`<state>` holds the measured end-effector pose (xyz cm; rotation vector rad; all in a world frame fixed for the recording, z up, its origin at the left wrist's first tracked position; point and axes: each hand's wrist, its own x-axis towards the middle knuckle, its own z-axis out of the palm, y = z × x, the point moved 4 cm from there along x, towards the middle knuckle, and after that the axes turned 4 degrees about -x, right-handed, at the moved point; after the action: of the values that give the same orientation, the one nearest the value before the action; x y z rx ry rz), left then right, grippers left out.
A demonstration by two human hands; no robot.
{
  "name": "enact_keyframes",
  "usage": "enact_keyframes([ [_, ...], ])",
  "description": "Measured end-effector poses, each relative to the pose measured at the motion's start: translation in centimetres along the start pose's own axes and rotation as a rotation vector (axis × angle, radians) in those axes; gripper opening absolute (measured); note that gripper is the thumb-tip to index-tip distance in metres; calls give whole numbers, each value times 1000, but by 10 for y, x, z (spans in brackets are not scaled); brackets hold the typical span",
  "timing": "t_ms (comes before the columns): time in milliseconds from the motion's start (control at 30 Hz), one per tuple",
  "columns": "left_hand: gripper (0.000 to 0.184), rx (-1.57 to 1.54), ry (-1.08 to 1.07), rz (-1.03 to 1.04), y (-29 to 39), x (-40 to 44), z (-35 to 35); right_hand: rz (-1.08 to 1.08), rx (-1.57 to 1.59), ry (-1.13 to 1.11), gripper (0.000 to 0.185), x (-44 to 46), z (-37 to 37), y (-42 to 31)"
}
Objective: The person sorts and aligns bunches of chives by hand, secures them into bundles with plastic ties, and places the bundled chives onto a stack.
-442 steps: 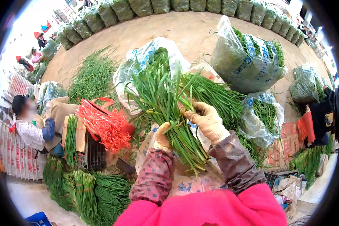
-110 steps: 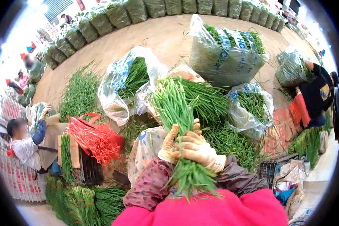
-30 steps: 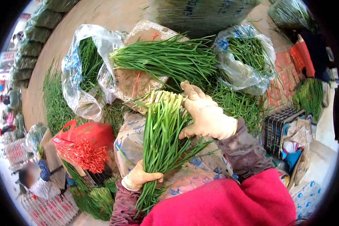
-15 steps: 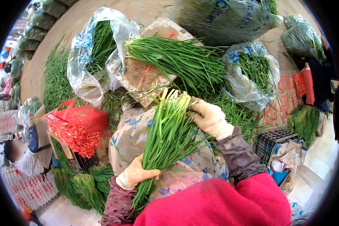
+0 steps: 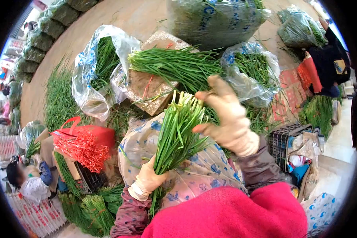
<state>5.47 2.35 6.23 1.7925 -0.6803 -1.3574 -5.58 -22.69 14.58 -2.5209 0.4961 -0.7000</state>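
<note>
My left hand (image 5: 150, 178), in a pale glove, is closed round the lower, leafy part of a bunch of green stalks (image 5: 177, 133). The pale cut ends of the bunch point up and away from me. Beside those ends, on the right, my right hand (image 5: 230, 119) has its fingers spread and is slightly blurred. Beyond the bunch, a second pile of stalks (image 5: 174, 65) lies across a worn board (image 5: 146, 85), with a red tie strand on the board. A patterned plastic sheet (image 5: 214, 168) covers my lap.
Left stands a red bag (image 5: 101, 135) with red strands (image 5: 81, 148). Open plastic bags of greens (image 5: 83, 75) (image 5: 242, 85) flank the board. A large filled bag (image 5: 214, 27) stands behind, a black crate (image 5: 279, 146) at right. Co-workers sit at left (image 5: 33, 186) and right (image 5: 329, 63).
My right hand has come off the bunch's cut ends and spread its fingers to the right. My left hand keeps its hold, and the bunch is slightly more upright.
</note>
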Motion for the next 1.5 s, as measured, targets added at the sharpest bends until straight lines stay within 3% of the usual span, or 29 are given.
enact_keyframes([
  [133, 66, 107, 118, 55, 1, -10, 0, 329, -264, -325, 84, -15, 34, -20],
  [233, 67, 260, 199, 134, 1, -25, -2, 300, -180, -331, 78, -29, 48, -22],
  [300, 74, 399, 240, 303, 0, -30, -4, 296, 431, -130, 63, -37, 53, -19],
  [400, 72, 515, 271, 322, 0, -34, -4, 442, 402, -237, 59, -47, 57, -12],
  [467, 82, 583, 246, 275, 2, -36, -3, 439, 296, -230, 70, -57, 60, -6],
  [567, 86, 714, 249, 240, 0, -38, -1, 493, 425, -234, 73, -72, 70, -1],
  [667, 90, 787, 244, 256, -5, -38, 3, 472, 386, -143, 66, -76, 63, -4],
  [733, 91, 854, 298, 297, -6, -39, 3, 429, 224, -243, 48, -80, 54, 2],
  [800, 92, 893, 294, 275, -4, -41, 2, 392, 39, -67, 29, -94, 41, 25],
  [867, 92, 933, 291, 249, -1, -42, 2, 584, -165, -83, 19, -102, 20, 47],
  [900, 91, 969, 298, 260, -1, -43, 4, 591, -97, 42, 13, -111, 14, 66],
  [933, 91, 1007, 302, 269, -1, -44, 6, 619, -254, 6, 13, -111, 3, 77],
  [1000, 89, 1043, 303, 261, 0, -43, 7, 832, -132, 38, 15, -119, -17, 94],
  [1100, 87, 1105, 316, 266, 1, -41, 11, 665, -135, 91, 27, -115, -20, 82],
  [1133, 85, 1132, 325, 273, 2, -40, 12, 645, -57, -27, 36, -99, -19, 44],
  [1167, 85, 1136, 320, 273, 2, -40, 13, 400, -74, -73, 40, -93, -12, 21],
  [1200, 85, 1154, 311, 267, 2, -38, 16, 363, -73, -105, 41, -93, -2, 2],
  [1267, 84, 1177, 299, 266, 2, -36, 21, 388, -208, -241, 41, -95, 27, -20],
  [1367, 84, 1221, 325, 255, -3, -34, 26, 420, -133, -224, 33, -110, 58, -20],
  [1433, 83, 1235, 341, 254, -6, -37, 26, 393, -66, -68, 25, -118, 67, -14],
  [1500, 83, 1237, 338, 236, -8, -38, 27, 454, -64, -49, 20, -125, 60, -1],
])
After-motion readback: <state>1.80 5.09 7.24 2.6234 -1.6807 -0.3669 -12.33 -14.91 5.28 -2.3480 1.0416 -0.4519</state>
